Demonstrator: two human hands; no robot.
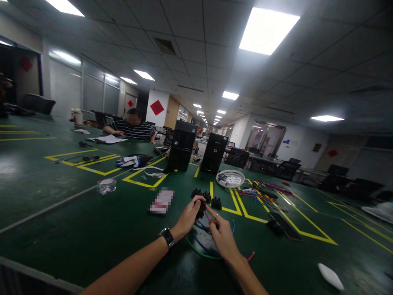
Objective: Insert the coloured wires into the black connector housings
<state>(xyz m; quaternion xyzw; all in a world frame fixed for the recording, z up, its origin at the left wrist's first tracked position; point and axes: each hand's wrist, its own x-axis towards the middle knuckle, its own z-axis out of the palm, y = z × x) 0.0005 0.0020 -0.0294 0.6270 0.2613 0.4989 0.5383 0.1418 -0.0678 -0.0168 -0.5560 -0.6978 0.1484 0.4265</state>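
My left hand (188, 218), with a watch on its wrist, is closed around a black ridged block (201, 210) that looks like a terminal block. Against its right side, my right hand (221, 234) pinches a red wire (208, 216) between thumb and forefinger; whether the wire's end sits inside the block is hidden. Blue wires and a green wire (201, 253) curve over the table below both hands. Just beyond my fingers lie more black blocks (216, 203) of the same kind. A red wire end (251, 257) shows beside my right forearm.
Two black computer-like cases (183, 147) stand ahead. A white basket (230, 179) and a heap of coloured wires (270, 192) lie to the right. A phone-shaped, blurred item (162, 201) is at left. Across the green table (76, 229) sits a person in a striped shirt (139, 130).
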